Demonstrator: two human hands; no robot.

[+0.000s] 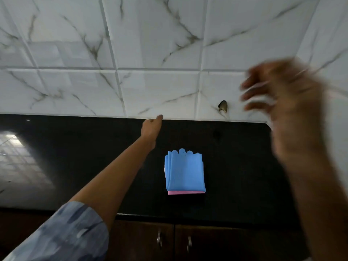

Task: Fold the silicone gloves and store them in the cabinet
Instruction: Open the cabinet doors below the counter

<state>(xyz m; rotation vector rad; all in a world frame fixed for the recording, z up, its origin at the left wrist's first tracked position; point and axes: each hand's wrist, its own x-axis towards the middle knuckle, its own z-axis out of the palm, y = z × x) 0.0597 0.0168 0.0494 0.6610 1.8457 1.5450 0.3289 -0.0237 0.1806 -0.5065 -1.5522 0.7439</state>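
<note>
Two folded gloves (pixel 185 173) lie stacked on the desk (pixel 235 166). Beyond them the left hand (pixel 151 127) reaches, grip unclear; right hand (pixel 282 110) blurred, fingers loosely spread, empty.

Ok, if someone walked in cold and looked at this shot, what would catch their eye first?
Probably the folded blue gloves, stacked on a pink layer, bright against the black countertop near its middle. Next, the right hand, raised and motion-blurred in front of the white marbled wall tiles, holding nothing. The left hand reaches to the counter's back edge, clear of the gloves.
</note>
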